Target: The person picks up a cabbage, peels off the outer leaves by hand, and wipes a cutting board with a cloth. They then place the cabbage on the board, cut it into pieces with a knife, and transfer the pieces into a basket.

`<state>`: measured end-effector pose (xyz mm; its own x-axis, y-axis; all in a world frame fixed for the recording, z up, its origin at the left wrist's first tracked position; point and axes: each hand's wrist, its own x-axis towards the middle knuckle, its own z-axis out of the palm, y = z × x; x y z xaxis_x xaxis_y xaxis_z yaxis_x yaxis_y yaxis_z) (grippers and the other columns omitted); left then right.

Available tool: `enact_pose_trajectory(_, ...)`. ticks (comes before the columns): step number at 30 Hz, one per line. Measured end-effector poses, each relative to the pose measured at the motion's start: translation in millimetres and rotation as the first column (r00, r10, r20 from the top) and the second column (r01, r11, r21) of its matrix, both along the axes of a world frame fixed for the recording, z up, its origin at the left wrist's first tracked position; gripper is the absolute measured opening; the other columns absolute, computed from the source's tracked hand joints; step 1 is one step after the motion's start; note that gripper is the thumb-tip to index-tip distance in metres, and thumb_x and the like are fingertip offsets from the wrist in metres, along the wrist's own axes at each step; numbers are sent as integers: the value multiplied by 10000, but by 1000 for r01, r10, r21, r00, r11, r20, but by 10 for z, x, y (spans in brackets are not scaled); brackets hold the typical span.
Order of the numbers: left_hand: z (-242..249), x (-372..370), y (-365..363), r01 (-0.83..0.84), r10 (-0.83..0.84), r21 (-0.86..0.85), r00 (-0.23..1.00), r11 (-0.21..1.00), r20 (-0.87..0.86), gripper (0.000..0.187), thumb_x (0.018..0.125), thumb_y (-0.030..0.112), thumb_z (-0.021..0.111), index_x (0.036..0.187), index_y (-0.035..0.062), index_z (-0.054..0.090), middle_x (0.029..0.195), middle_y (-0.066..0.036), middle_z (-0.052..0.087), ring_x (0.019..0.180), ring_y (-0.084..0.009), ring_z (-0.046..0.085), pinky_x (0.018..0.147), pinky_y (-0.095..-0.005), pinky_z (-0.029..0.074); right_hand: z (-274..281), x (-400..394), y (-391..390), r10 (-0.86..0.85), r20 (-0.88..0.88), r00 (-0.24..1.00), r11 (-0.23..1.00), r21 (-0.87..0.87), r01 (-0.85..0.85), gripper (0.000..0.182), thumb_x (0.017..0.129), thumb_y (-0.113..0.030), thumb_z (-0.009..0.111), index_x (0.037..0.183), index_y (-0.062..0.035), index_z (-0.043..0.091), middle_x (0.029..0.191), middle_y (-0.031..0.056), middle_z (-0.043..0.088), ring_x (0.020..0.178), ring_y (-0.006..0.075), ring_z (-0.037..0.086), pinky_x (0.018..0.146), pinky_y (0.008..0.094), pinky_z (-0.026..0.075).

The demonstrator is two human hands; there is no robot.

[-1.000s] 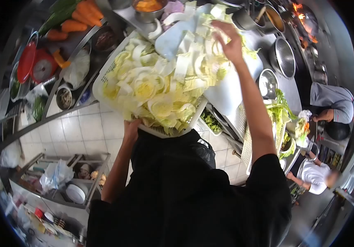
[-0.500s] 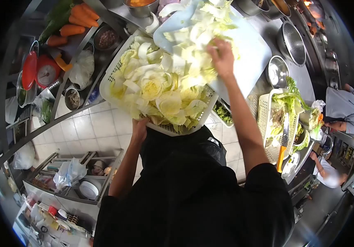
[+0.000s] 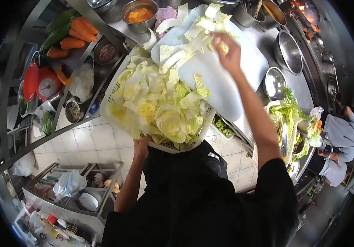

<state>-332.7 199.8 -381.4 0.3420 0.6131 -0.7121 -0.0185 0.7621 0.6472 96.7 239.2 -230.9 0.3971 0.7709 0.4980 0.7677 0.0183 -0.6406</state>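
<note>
A white plastic basket (image 3: 107,99) heaped with cut napa cabbage (image 3: 160,113) rests against the counter's near edge, in front of my body. My left hand (image 3: 141,144) grips its near rim from below, fingers mostly hidden under it. Over the pale blue cutting board (image 3: 230,92) hovers my right hand (image 3: 228,55), fingers curved and apart, slightly blurred, above loose cabbage pieces (image 3: 212,26). More cabbage strips (image 3: 177,57) lie across the board's left side, trailing toward the basket.
A pot with orange chunks in liquid (image 3: 140,16) stands behind the basket. Right are a perforated metal bowl (image 3: 288,52), a steel bowl (image 3: 275,82) and a basket of greens with a knife (image 3: 285,138). Carrots (image 3: 80,31) and a red scale (image 3: 47,82) sit left. Co-workers (image 3: 341,136) stand far right.
Much of the cabbage on the board has gone into the basket, baring the board's middle. My right hand has moved back over the remaining pieces; the basket sits slightly lower, nearer my body.
</note>
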Motion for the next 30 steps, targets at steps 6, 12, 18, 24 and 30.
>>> enact_pose_trajectory(6, 181, 118, -20, -48, 47, -19, 999, 999, -23, 468, 714, -72, 529, 1177, -46, 463, 1080, -120, 562, 971, -242, 568, 837, -335, 451, -429, 1110, 793, -25, 443, 896, 937, -301, 175, 445, 818, -452, 599, 1187, -203, 614, 1405, 84, 400, 1205, 294, 471, 1007, 392, 368)
enact_pose_trajectory(12, 252, 111, 26, 9, -10, 37, 1000, 999, 22, 441, 713, -70, 524, 1152, -51, 482, 1059, -116, 569, 968, -233, 567, 835, -327, 444, -669, 373, 547, 81, 351, 933, 952, -305, 32, 444, 818, -477, 578, 1184, -227, 602, 1399, -9, 422, 1219, 302, 459, 1047, 507, 298)
enact_pose_trajectory(18, 173, 86, 5, 3, -2, 57, 1000, 998, -11, 437, 720, -66, 524, 1156, -50, 486, 1070, -112, 570, 979, -231, 567, 840, -330, 444, -474, -622, 150, 175, 313, 933, 912, -408, -34, 477, 828, -544, 527, 1185, -235, 600, 1421, 1, 394, 1286, 314, 391, 1091, 558, 224)
enact_pose_trajectory(24, 218, 54, -71, 61, -59, 82, 998, 995, -37, 435, 729, -53, 525, 1162, -50, 487, 1071, -110, 572, 978, -218, 565, 832, -319, 446, -427, -1630, -53, 333, 303, 893, 864, -477, -161, 520, 857, -577, 449, 1202, -212, 583, 1438, 14, 367, 1310, 376, 332, 1076, 585, 224)
enact_pose_trajectory(30, 406, -42, -215, 101, -89, 125, 991, 987, -97, 419, 723, -44, 539, 1141, -43, 506, 1051, -96, 580, 961, -204, 561, 819, -306, 446, -396, -2142, -165, 572, 352, 741, 756, -575, -311, 569, 878, -543, 445, 1357, -236, 415, 1496, 19, 248, 1290, 353, 370, 1027, 530, 330)
